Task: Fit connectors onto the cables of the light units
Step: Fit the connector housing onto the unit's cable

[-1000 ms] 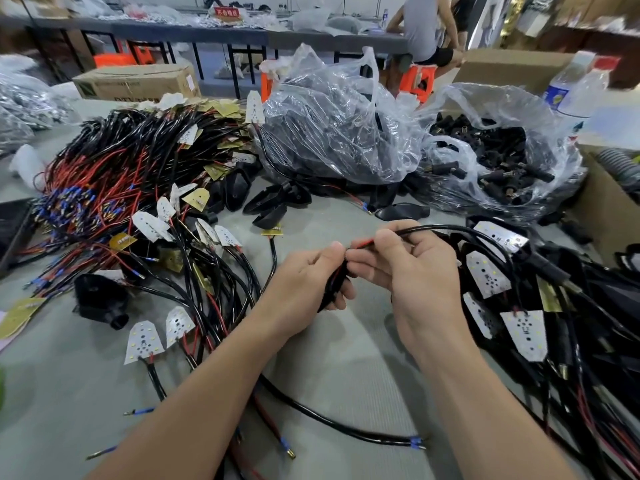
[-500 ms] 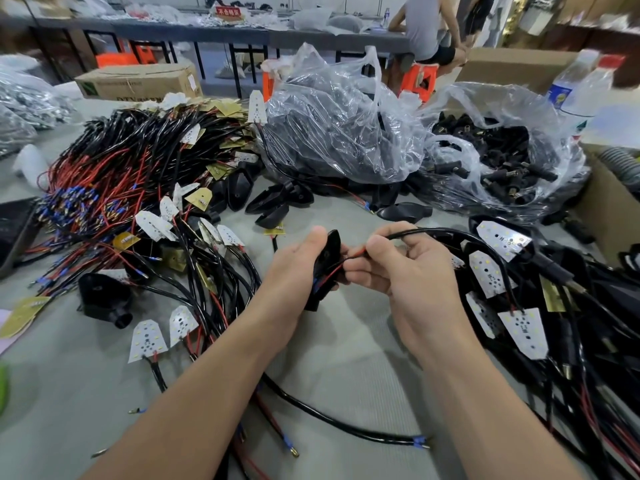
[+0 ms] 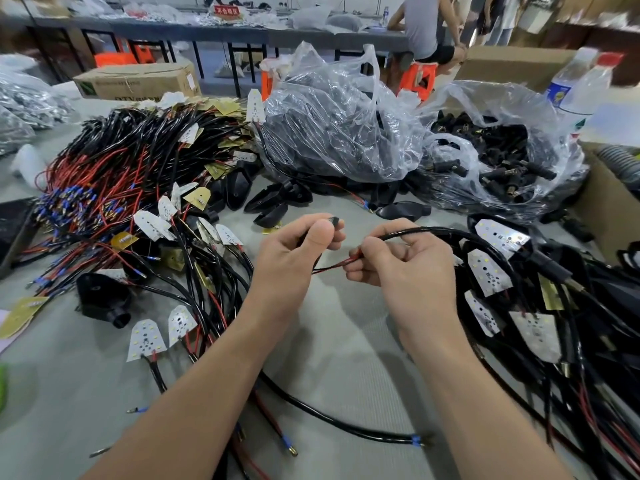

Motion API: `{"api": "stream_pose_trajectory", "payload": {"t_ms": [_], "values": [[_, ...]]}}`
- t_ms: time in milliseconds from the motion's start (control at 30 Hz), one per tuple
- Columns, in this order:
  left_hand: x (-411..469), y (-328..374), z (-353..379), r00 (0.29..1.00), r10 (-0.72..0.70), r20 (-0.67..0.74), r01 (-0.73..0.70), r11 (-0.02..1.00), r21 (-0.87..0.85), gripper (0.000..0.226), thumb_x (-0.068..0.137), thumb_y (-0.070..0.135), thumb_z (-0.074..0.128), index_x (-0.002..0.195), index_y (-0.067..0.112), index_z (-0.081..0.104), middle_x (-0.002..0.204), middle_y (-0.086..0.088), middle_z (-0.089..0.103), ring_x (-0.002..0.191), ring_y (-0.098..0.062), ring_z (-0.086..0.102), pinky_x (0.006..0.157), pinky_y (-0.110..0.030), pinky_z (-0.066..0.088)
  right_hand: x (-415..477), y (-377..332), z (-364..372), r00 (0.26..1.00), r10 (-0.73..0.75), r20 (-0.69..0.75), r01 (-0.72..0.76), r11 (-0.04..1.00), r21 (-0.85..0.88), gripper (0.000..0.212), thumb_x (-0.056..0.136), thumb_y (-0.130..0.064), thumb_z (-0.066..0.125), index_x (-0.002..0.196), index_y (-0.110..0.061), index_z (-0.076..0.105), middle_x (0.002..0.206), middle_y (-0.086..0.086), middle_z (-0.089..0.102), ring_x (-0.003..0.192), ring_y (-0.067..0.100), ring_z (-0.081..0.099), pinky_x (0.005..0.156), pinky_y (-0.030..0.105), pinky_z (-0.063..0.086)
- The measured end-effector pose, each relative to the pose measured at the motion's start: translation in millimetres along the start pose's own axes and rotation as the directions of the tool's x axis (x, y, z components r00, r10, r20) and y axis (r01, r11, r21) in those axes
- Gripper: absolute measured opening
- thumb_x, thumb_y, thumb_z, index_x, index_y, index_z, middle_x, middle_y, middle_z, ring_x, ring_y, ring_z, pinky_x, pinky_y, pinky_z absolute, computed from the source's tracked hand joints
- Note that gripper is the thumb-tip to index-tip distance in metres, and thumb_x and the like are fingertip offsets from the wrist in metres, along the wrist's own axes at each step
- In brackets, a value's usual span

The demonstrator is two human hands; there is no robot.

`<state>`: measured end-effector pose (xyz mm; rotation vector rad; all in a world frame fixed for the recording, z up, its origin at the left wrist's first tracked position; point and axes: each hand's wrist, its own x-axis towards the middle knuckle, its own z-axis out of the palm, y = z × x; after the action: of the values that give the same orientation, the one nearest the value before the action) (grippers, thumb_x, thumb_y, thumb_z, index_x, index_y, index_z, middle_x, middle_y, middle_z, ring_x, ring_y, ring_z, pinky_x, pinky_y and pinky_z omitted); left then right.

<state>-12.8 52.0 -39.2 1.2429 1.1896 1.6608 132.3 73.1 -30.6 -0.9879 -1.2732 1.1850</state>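
- Bags at the back: big bag [image 3: 339,133] stuffed with black parts, open bag [image 3: 540,109] showing black plugs [image 3: 502,161].
- Left hand [image 3: 294,258] up, thumb and fingers pinching a small black connector [image 3: 335,221].
- Right hand [image 3: 405,268] curled, pinching the cable [image 3: 433,232] at its red wires, just beside the left.

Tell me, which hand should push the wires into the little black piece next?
Probably the right hand: it pinches the red and black wires, which reach toward the left hand. The left hand only holds the black piece at its fingertips.
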Motion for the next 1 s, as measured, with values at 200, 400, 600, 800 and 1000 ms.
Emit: {"api": "stream_pose_trajectory", "payload": {"t_ms": [200,400,600,800,1000], "values": [[-4.3,-4.9,-3.1,0.969,0.147,0.2,-0.207,0.925,0.32,0.015,0.088,0.042,0.065,0.097,0.043,0.076,0.093,0.013,0.077,0.089,-0.008,0.071,0.081,-0.023,0.054,-3.1,3.2,3.4,0.975,-0.139,-0.176,0.088,0.959,-0.269,0.014,0.086,-0.028,0.068,0.073,-0.023,0.073,0.055,-0.002,0.069,0.05,0.013,0.064,0.063,0.041,0.057],[-7.4,-3.6,5.1,0.984,-0.082,0.155,0.079,0.997,0.028,0.038,0.094,0.044,0.056,0.086,0.015,0.079,0.081,-0.013,0.075,0.072,-0.022,0.069,0.069,-0.037,0.056,-3.8,4.0,3.4,0.955,-0.194,-0.225,0.117,0.943,-0.313,0.018,0.087,-0.025,0.073,0.07,-0.021,0.071,0.054,-0.009,0.067,0.045,0.005,0.059,0.055,0.017,0.045],[-4.1,-5.4,2.2,0.968,-0.25,0.021,0.249,0.966,0.066,0.055,0.106,0.04,0.045,0.061,0.017,0.069,0.058,-0.002,0.063,0.05,-0.014,0.057,0.05,-0.027,0.049,-6.1,5.9,6.8,0.983,-0.157,0.098,0.182,0.919,-0.349,0.016,0.079,-0.028,0.075,0.068,-0.017,0.07,0.053,0.009,0.059,0.051,0.028,0.055,0.05,0.034,0.045],[-4.6,-4.8,0.3,0.9,-0.433,0.052,0.435,0.9,-0.026,0.051,0.102,0.044,0.049,0.089,0.002,0.075,0.099,-0.026,0.075,0.09,-0.034,0.072,0.091,-0.056,0.058,-3.9,5.1,2.5,0.982,0.032,0.185,0.058,0.886,-0.46,0.027,0.077,-0.025,0.085,0.06,-0.011,0.069,0.043,-0.003,0.043,0.044,0.018,0.04,0.052,0.036,0.039],[-1.9,0.6,-3.0,0.797,-0.542,0.266,0.602,0.747,-0.282,0.051,0.106,0.045,0.04,0.116,0.009,0.076,0.122,-0.014,0.073,0.111,-0.021,0.071,0.09,-0.029,0.057,-15.8,-3.5,10.7,0.981,-0.145,0.13,0.192,0.841,-0.506,0.011,0.075,-0.023,0.084,0.075,-0.03,0.076,0.098,-0.035,0.063,0.095,-0.01,0.059,0.08,0.008,0.04]]}}
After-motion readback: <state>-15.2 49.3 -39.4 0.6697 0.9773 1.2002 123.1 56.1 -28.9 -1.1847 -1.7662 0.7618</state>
